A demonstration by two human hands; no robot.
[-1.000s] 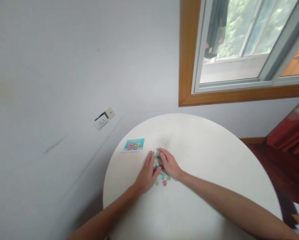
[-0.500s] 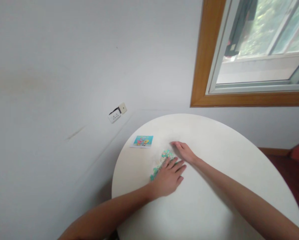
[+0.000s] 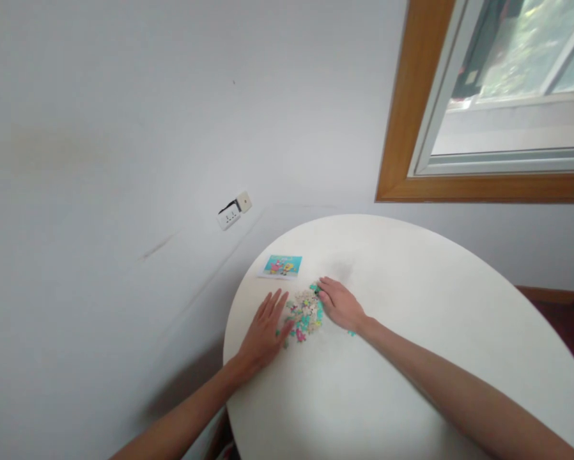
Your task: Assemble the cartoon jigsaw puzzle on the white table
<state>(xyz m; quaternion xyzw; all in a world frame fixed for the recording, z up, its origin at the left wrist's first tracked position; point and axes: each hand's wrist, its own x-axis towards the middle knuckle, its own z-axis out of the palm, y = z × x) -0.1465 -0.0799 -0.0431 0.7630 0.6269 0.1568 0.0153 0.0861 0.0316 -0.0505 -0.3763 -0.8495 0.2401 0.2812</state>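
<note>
A heap of small jigsaw puzzle pieces (image 3: 305, 310) in teal, grey, pink and yellow lies on the white round table (image 3: 411, 281). My left hand (image 3: 266, 327) rests at the heap's left side, fingers spread, the thumb touching pieces. On the opposite side my right hand (image 3: 339, 303) lies low with its fingers extended, its fingertips at the heap's upper right edge. One stray teal piece (image 3: 351, 333) sits under the right wrist. Behind the heap lies a picture card (image 3: 281, 266) with pink and yellow cartoon figures on blue.
The table's curved edge runs close to the wall (image 3: 124, 160) on the left. A white socket (image 3: 229, 216) is on that wall beside a beige plate (image 3: 243, 202). A wood-framed window (image 3: 392, 153) stands at the upper right.
My left hand has moved off the pieces to their left side, uncovering them. My right hand has shifted left against the heap. The view has turned slightly left.
</note>
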